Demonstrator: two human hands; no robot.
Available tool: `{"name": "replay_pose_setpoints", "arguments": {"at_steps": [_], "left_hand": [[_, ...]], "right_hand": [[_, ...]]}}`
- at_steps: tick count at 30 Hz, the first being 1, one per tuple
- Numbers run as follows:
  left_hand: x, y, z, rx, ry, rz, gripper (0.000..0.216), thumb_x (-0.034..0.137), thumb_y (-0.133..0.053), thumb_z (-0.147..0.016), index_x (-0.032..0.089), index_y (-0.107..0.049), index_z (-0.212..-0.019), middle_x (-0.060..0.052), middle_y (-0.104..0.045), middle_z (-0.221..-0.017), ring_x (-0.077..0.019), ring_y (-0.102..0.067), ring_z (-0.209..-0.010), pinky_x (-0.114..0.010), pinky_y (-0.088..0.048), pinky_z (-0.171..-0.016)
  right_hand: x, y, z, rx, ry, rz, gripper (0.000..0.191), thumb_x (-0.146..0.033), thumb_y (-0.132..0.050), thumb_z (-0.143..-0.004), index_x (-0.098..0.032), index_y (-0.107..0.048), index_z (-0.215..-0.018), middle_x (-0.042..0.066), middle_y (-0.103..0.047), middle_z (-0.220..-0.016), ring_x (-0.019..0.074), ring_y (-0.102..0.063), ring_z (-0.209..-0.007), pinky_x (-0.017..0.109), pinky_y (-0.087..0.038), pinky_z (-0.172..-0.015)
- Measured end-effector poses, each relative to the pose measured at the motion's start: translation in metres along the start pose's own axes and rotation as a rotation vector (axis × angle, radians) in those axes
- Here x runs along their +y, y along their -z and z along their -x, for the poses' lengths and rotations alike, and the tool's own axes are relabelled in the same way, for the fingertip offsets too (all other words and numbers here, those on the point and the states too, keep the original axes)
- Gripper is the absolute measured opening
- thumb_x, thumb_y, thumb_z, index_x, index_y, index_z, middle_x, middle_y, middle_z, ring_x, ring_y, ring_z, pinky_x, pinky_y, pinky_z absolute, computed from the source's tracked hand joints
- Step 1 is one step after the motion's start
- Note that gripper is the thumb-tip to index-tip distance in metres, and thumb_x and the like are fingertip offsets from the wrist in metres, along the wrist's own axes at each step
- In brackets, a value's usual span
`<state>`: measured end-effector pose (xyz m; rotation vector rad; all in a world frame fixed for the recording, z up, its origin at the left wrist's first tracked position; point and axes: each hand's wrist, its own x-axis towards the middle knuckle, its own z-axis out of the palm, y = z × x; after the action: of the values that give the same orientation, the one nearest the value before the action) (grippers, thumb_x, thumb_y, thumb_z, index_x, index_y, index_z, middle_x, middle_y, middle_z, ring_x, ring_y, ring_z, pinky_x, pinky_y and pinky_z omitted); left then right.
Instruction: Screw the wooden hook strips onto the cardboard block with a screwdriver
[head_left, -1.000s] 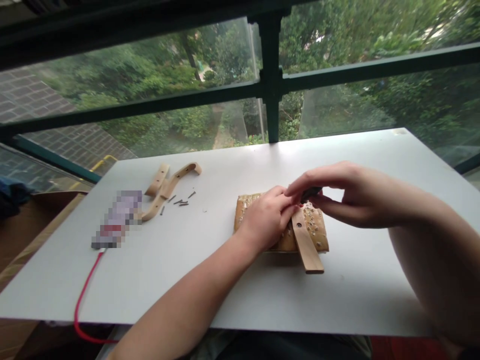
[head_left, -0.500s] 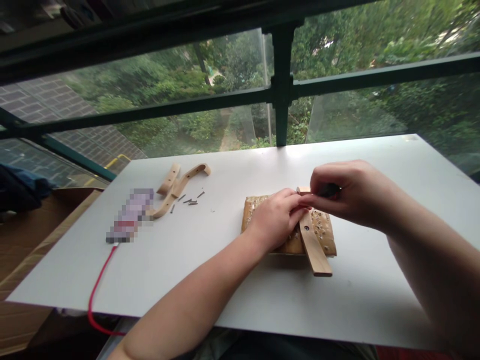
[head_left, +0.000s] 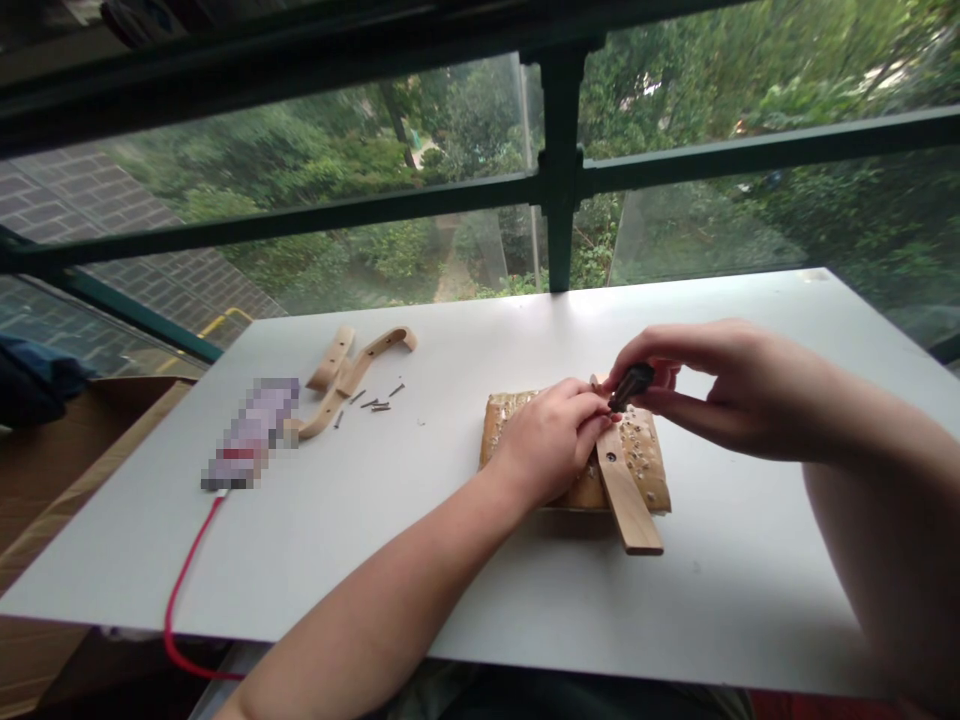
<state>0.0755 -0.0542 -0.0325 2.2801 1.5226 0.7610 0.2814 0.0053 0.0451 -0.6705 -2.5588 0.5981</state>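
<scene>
On the block (head_left: 646,456), a wooden strip (head_left: 628,502) is lying by the left hand (head_left: 551,430), its finger grip unclear; the right hand (head_left: 739,388) is clamping fingers round a black tool (head_left: 632,386), apparently screwing, next needing steady alignment.

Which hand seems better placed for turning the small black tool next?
Probably the right hand: it grips the small black tool over the long light-brown wooden strip. The left hand is beside the strip, over the tan, white-flecked block, and seems occupied with steadying.
</scene>
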Motion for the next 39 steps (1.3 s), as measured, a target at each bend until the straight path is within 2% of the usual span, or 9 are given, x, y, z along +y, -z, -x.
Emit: {"name": "replay_pose_setpoints", "arguments": {"at_steps": [3,8,11,14,16,24,28,33,39], "left_hand": [[0.002,0.001,0.001,0.001,-0.003,-0.025,0.023,0.032,-0.047,-0.101,0.023,-0.068,-0.102,-0.002,-0.065,-0.112,-0.0196,-0.064,-0.102,-0.033,-0.052,-0.086],[0.001,0.001,0.001,0.039,0.012,0.011,0.012,0.031,-0.057,-0.095,0.021,-0.064,-0.098,-0.001,-0.066,-0.102,-0.0184,-0.063,-0.095,-0.031,-0.051,-0.081],[-0.002,0.001,-0.001,0.037,0.005,0.069,0.012,0.029,-0.057,-0.096,0.022,-0.067,-0.095,-0.001,-0.067,-0.103,-0.0167,-0.064,-0.097,-0.03,-0.051,-0.087],[-0.003,0.001,-0.002,0.038,0.011,0.082,0.012,0.029,-0.059,-0.095,0.023,-0.069,-0.094,0.0,-0.067,-0.107,-0.0167,-0.064,-0.1,-0.03,-0.051,-0.089],[-0.003,0.001,-0.002,0.045,0.012,0.064,0.013,0.03,-0.059,-0.095,0.023,-0.071,-0.094,0.0,-0.068,-0.107,-0.0173,-0.065,-0.101,-0.03,-0.051,-0.089],[-0.001,0.002,-0.001,0.038,-0.006,0.039,0.022,0.028,-0.051,-0.099,0.022,-0.072,-0.1,-0.002,-0.069,-0.112,-0.0174,-0.066,-0.102,-0.031,-0.054,-0.092],[-0.001,0.003,0.0,0.065,-0.008,0.079,0.026,0.018,-0.048,-0.097,0.022,-0.073,-0.101,-0.002,-0.069,-0.111,-0.0157,-0.067,-0.101,-0.03,-0.054,-0.095],[0.0,0.005,0.002,0.081,-0.007,0.099,0.024,0.014,-0.054,-0.09,0.021,-0.075,-0.098,-0.002,-0.069,-0.109,-0.0153,-0.067,-0.095,-0.029,-0.055,-0.093],[0.001,0.006,0.003,0.1,0.005,0.114,0.023,0.012,-0.059,-0.085,0.021,-0.075,-0.099,-0.001,-0.069,-0.107,-0.0139,-0.067,-0.09,-0.027,-0.056,-0.09]], "right_hand": [[-0.001,-0.006,-0.004,0.066,-0.027,0.025,0.012,-0.029,-0.065,-0.085,-0.022,-0.06,-0.093,0.0,-0.066,-0.077,0.0136,-0.061,-0.065,0.027,-0.05,-0.062],[-0.002,-0.013,-0.007,0.131,-0.038,0.084,0.017,-0.029,-0.067,-0.083,-0.022,-0.052,-0.085,-0.004,-0.058,-0.066,0.0111,-0.052,-0.056,0.025,-0.042,-0.052],[-0.004,-0.012,-0.006,0.09,-0.031,0.004,0.018,-0.026,-0.068,-0.082,-0.021,-0.056,-0.095,-0.001,-0.064,-0.076,0.0134,-0.058,-0.063,0.027,-0.048,-0.059],[-0.005,-0.007,-0.004,0.003,0.052,-0.122,0.034,-0.013,-0.062,-0.08,-0.021,-0.06,-0.113,0.003,-0.069,-0.098,0.0158,-0.064,-0.077,0.029,-0.052,-0.071],[-0.005,-0.002,-0.003,-0.028,0.102,-0.13,0.038,-0.008,-0.058,-0.08,-0.023,-0.063,-0.115,0.003,-0.071,-0.102,0.0167,-0.065,-0.083,0.029,-0.052,-0.074],[-0.005,0.005,-0.004,0.049,-0.012,0.044,0.015,-0.031,-0.064,-0.088,-0.023,-0.071,-0.098,0.002,-0.072,-0.08,0.0138,-0.062,-0.061,0.028,-0.048,-0.061],[-0.005,0.0,-0.007,0.129,-0.02,0.072,0.013,-0.033,-0.068,-0.085,-0.02,-0.068,-0.085,-0.002,-0.063,-0.066,0.0107,-0.053,-0.055,0.026,-0.043,-0.057],[-0.007,-0.009,-0.011,0.22,-0.014,0.05,0.022,-0.033,-0.074,-0.08,-0.019,-0.059,-0.073,-0.005,-0.051,-0.059,0.0083,-0.042,-0.053,0.025,-0.035,-0.053],[-0.01,-0.005,-0.008,0.181,-0.036,0.122,0.02,-0.034,-0.07,-0.083,-0.019,-0.057,-0.078,-0.003,-0.054,-0.064,0.0097,-0.045,-0.056,0.026,-0.035,-0.056]]}}
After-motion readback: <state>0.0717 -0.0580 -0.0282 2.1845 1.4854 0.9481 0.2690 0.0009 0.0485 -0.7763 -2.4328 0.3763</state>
